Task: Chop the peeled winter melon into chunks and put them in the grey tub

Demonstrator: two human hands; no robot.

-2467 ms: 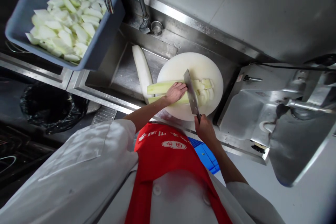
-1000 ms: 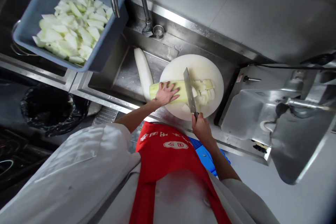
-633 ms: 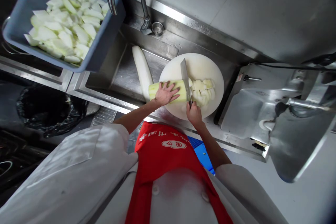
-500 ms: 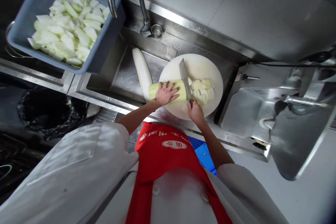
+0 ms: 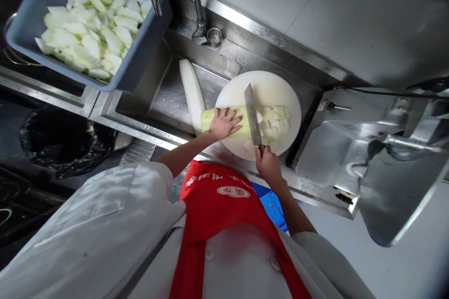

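Note:
A pale green peeled gourd (image 5: pixel 207 121) lies with its cut end on a round white cutting board (image 5: pixel 264 81). My left hand (image 5: pixel 224 124) rests over the gourd's top, fingers spread, holding it down. In my right hand (image 5: pixel 268 163) is the handle of a cleaver (image 5: pixel 253 114). Its blade stands across the gourd's right end, tip pointing away from me. Right of the blade sit several cut gourd chunks (image 5: pixel 277 121), partly hidden by it. Whether the blade's edge touches the gourd I cannot tell.
A second peeled gourd (image 5: pixel 191 88) lies in the steel sink (image 5: pixel 164 98) below the board. At the upper left stands a blue-grey tub (image 5: pixel 122 77) full of gourd pieces (image 5: pixel 87 32). A faucet (image 5: pixel 198 4) rises behind. Steel equipment (image 5: pixel 326 149) stands right; a black-lined bin (image 5: pixel 66 145) is left.
The cleaver has drawn back toward me, and more of its blade's flat side shows. My left hand keeps its place on the gourd. The whole view has shifted slightly.

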